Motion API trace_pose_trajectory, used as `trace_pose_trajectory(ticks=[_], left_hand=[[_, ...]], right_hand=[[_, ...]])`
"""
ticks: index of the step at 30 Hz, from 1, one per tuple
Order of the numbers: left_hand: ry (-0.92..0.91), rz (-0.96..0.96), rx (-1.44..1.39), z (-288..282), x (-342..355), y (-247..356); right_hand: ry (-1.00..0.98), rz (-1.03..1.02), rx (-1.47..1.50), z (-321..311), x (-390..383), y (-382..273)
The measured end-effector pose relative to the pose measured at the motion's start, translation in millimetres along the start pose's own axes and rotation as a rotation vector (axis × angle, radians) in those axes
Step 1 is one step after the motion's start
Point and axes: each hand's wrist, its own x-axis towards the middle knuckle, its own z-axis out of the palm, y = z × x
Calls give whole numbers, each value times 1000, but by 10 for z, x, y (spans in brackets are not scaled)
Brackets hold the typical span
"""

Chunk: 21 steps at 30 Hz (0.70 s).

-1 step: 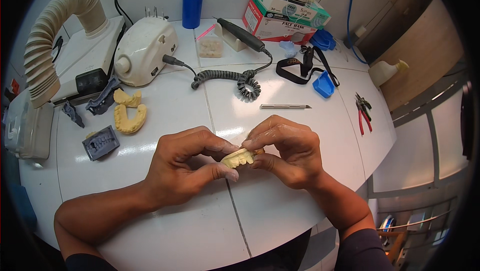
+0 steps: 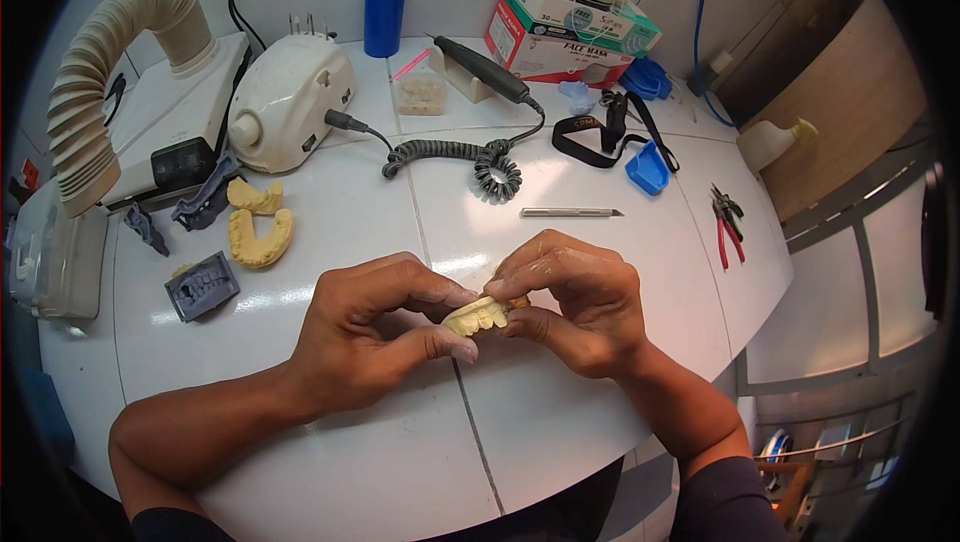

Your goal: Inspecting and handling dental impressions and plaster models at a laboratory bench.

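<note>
A pale yellow dental cast (image 2: pixel 476 319) with a row of teeth along its lower edge is held above the white table, between both hands. My left hand (image 2: pixel 375 317) pinches its left end between thumb and fingers. At the other end, the thumb and fingertips of my right hand (image 2: pixel 580 307) close on it and hide part of it. Whitish dust coats the fingertips. Beyond the hands lies a slim metal craft knife (image 2: pixel 571 213), its blade pointing right. To the left rest a horseshoe-shaped yellow cast (image 2: pixel 260 239), a smaller yellow cast (image 2: pixel 254 196) and a grey tooth mould (image 2: pixel 202 286).
A ribbed extraction hose (image 2: pixel 85 82) arches over the left side beside a white control unit (image 2: pixel 292 102). At the back, a dark handpiece (image 2: pixel 485 70) sits on its stand with a coiled cord (image 2: pixel 440 152). Red-handled pliers (image 2: pixel 727 227) and a blue tray (image 2: pixel 647 171) lie right.
</note>
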Motion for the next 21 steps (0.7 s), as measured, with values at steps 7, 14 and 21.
trace_pose_trajectory(ticks=[7,14,21], left_hand=[[-17,-87,-104,8,-18,21],[-44,-123,-132,-1,-7,17],[-42,-250,-138,-19,22,79]], right_hand=[[16,10,9,34,-2,2],[24,-2,-24,45,-5,2],[16,58,-27,41,-6,-51]])
